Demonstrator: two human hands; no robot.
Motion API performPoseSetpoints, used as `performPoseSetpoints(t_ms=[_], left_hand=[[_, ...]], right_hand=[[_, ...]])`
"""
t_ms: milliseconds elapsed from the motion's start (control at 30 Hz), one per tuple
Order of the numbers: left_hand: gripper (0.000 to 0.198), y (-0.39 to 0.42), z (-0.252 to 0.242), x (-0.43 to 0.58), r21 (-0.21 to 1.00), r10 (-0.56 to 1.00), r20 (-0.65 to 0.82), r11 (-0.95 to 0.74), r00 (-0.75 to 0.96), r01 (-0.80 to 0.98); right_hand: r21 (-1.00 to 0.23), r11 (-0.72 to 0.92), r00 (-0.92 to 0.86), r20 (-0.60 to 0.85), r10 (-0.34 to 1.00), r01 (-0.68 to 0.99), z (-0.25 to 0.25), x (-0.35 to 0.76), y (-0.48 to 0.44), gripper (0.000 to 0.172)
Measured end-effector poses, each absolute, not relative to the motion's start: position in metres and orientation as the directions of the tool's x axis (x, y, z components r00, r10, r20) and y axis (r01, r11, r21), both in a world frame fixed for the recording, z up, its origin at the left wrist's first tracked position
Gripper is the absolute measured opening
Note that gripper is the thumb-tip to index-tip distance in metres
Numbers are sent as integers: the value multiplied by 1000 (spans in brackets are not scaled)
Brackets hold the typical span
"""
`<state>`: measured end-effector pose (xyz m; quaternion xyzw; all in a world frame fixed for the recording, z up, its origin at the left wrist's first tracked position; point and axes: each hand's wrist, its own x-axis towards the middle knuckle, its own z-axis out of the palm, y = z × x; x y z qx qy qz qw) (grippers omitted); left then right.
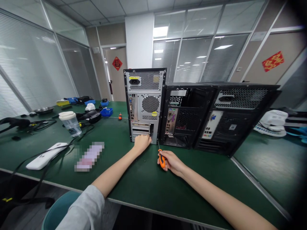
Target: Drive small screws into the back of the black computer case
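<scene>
A computer tower (144, 88) with a silver rear panel stands upright on the green table, its back facing me. My left hand (142, 143) is closed against the low part of that panel, by the expansion slots (140, 127). Whatever its fingers hold, if anything, is hidden. My right hand (171, 162) grips an orange and black screwdriver (162, 159) by the handle. The thin shaft points up and slightly left, with the tip close to the tower's lower right edge. I cannot tell whether it touches a screw.
Two black computer towers (185, 127) (235, 121) stand close on the right. A lidded plastic cup (70, 123), a white power bank-like object (46, 156), cables and a blurred flat item (90, 156) lie left. Blue bins (106, 111) and a small orange object (120, 116) sit farther back.
</scene>
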<state>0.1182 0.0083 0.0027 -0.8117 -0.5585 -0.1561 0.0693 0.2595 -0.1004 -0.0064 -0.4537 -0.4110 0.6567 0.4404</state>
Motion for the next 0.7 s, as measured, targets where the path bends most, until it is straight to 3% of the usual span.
performPoseSetpoints(t_ms=[467,700], left_hand=[[47,8,3,118,48,881,335,-371,335,928],[47,8,4,118,47,881,334,-369,333,928]], right_hand=[[-739,-423,-262,-333,906,-524,-1,257,-107,13],[-708,-422,-130,-430,894,-566,7,249,-108,22]])
